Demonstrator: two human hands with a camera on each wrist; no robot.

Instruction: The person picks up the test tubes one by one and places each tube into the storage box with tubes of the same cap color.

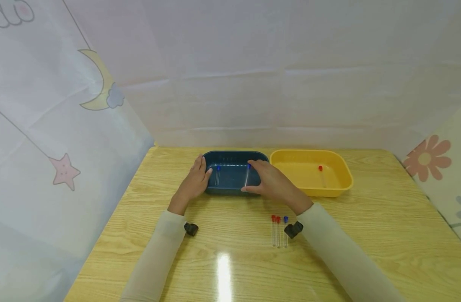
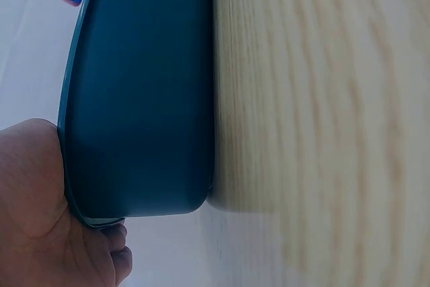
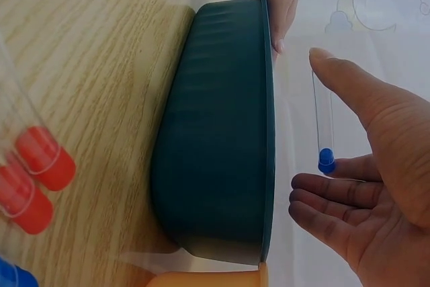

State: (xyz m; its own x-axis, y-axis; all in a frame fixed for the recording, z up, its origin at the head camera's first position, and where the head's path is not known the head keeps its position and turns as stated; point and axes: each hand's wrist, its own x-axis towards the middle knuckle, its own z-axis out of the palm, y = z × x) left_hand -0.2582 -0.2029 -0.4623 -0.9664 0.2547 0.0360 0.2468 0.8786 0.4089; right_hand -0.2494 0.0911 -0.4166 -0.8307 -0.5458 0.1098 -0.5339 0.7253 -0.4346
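Observation:
My left hand (image 1: pixel 194 180) grips the left rim of a dark blue plastic bin (image 1: pixel 232 178), its thumb over the edge. My right hand (image 1: pixel 270 180) is over the bin's right end. Between thumb and index finger it pinches a clear test tube with a blue cap (image 3: pixel 326 159) by its two ends. The right wrist view shows that tube above the rim, its other fingers extended. Inside the bin, towards the left, lies another blue-capped test tube (image 1: pixel 217 176).
To the right, against the blue bin, stands a yellow bin (image 1: pixel 302 153) with a red-capped test tube (image 1: pixel 321 168) inside. On the table in front lie two red-capped tubes (image 1: pixel 278 230) and one blue-capped tube (image 1: pixel 286 219), near the right wrist. A cloth backdrop rises behind.

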